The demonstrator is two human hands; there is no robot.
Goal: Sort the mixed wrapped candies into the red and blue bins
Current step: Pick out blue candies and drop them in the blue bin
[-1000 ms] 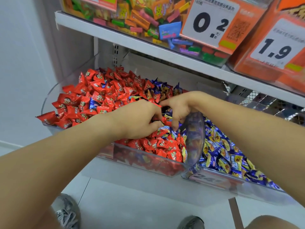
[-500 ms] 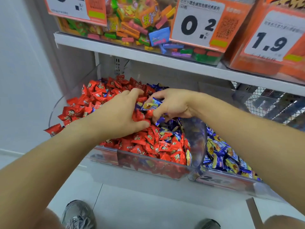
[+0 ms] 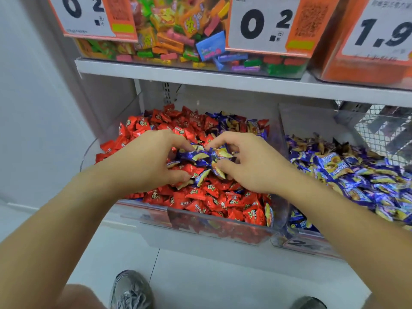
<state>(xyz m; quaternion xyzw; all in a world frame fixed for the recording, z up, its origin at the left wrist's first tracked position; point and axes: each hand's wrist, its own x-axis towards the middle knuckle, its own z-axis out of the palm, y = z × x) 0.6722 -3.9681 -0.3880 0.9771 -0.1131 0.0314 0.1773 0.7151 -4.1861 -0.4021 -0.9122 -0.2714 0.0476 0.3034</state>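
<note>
Evidently both the left hand (image 3: 142,161) and right hand (image 3: 252,161) curl fingers around blue candies (image 3: 196,156) mid red bin (image 3: 223,228); carried toward the blue bin (image 3: 296,244) at three o'clock, loose wrappers could slip back.

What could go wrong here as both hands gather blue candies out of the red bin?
1. The left hand and right hand hold a loose cluster of blue candies; some may slip back into the red candies.
2. Red wrappers lie right under the cluster and could get carried along to the blue bin.
3. More blue candies at the back of the red bin could be missed.
</note>
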